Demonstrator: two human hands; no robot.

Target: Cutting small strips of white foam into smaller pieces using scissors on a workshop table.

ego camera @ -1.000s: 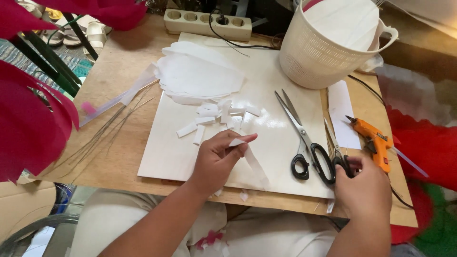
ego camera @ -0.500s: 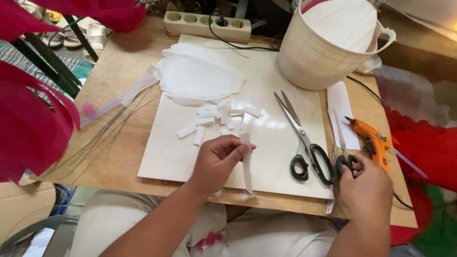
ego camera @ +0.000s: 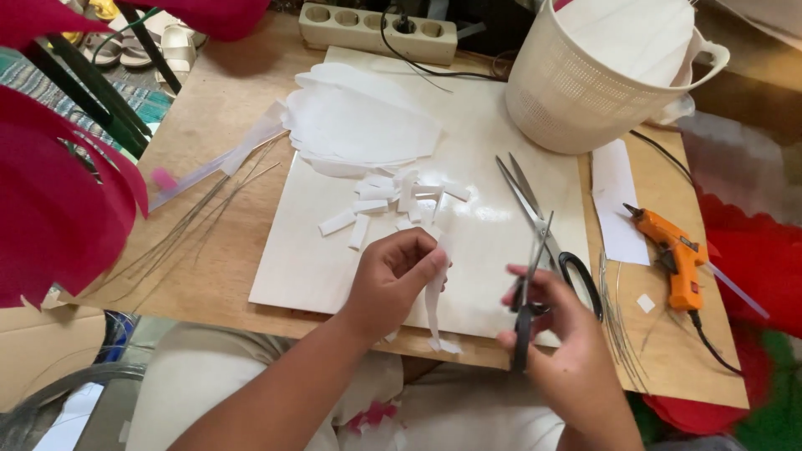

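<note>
**Scissors lifted, strip held ready**

Your left hand (ego camera: 393, 280) has raised a white paper strip (ego camera: 434, 296) off the white board (ego camera: 317, 250); half a second ago it hung nearer the board's edge. The fingers pinch its top end and the rest dangles over the table (ego camera: 209, 150) edge. Your right hand (ego camera: 555, 334) has picked up the small scissors (ego camera: 530, 280), fingers closed through the handles, blades nearly shut, pointing away beside the strip. The large scissors (ego camera: 543, 221) lie untouched.
</note>
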